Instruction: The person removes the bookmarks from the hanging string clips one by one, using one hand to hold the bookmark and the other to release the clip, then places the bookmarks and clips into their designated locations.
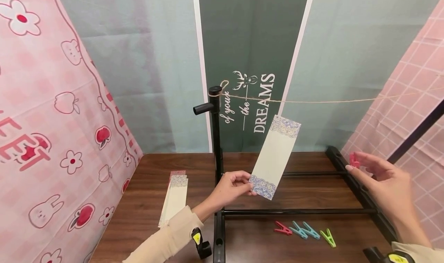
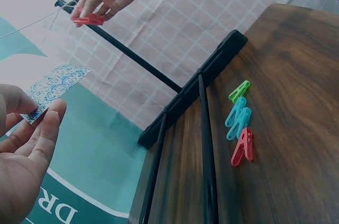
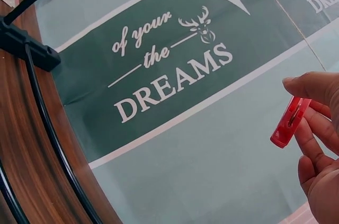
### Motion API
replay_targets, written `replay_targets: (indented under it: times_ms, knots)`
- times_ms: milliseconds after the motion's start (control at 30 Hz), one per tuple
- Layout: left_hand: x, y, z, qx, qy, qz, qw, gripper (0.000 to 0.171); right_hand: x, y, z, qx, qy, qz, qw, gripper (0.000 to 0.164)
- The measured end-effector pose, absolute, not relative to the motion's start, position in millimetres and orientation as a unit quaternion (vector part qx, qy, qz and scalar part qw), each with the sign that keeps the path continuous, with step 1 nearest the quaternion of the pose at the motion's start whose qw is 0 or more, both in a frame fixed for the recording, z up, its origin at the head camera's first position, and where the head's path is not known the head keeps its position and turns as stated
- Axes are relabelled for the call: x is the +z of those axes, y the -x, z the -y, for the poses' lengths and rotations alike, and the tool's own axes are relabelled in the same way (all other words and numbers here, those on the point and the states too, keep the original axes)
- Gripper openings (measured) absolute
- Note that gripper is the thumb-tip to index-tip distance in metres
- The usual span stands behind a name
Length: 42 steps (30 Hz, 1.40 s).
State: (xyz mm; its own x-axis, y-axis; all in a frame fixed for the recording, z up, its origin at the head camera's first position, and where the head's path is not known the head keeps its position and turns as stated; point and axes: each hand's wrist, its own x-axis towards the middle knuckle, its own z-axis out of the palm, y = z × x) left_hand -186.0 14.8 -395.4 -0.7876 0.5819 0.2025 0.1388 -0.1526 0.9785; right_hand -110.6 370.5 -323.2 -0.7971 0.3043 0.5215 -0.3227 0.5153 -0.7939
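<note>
A cream paper card (image 1: 275, 155) with blue patterned bands at both ends is tilted in the air below the string. My left hand (image 1: 230, 187) pinches its lower left corner between thumb and fingers. In the left wrist view the card's patterned end (image 2: 55, 86) shows at the fingertips. Off to the right, my right hand (image 1: 388, 186) pinches a red clothespin (image 1: 354, 160), apart from both card and string. The right wrist view shows this red clothespin (image 3: 291, 122) between thumb and fingers. A thin string (image 1: 312, 101) runs from the left post toward the right.
Several cards (image 1: 176, 201) lie stacked on the wooden table (image 1: 138, 205) at left. A red clothespin (image 1: 283, 228), two blue clothespins (image 1: 299, 230) and a green one (image 1: 328, 238) lie in front of the black frame's crossbar (image 1: 298, 212). The frame's black post (image 1: 216, 139) stands left of the card.
</note>
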Motion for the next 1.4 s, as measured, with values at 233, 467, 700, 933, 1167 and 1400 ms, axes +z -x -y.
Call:
replay_targets:
  times_ms: [233, 467, 700, 933, 1167, 1400]
  knots:
    - [-400, 181, -6, 0.697, -0.295, -0.635, 0.154, 0.018, -330, 106, -369, 0.485, -0.002, 0.816, 0.315, 0.043]
    - [-402, 181, -1, 0.703, -0.300, -0.630, 0.137, 0.020, -335, 104, -369, 0.520, -0.011, 0.796, 0.308, 0.042]
    - [-406, 182, 7, 0.713, -0.293, -0.624, 0.127, 0.019, -339, 100, -369, 0.485, 0.002, 0.821, 0.302, 0.043]
    - [-411, 180, 17, 0.713, -0.282, -0.629, 0.127, 0.019, -345, 97, -369, 0.472, 0.003, 0.832, 0.294, 0.042]
    - [-414, 176, 24, 0.709, -0.268, -0.638, 0.132, 0.017, -353, 94, -372, 0.462, 0.003, 0.839, 0.287, 0.042]
    - [-418, 170, 33, 0.718, -0.250, -0.638, 0.124, 0.019, -362, 92, -373, 0.471, 0.010, 0.834, 0.286, 0.042]
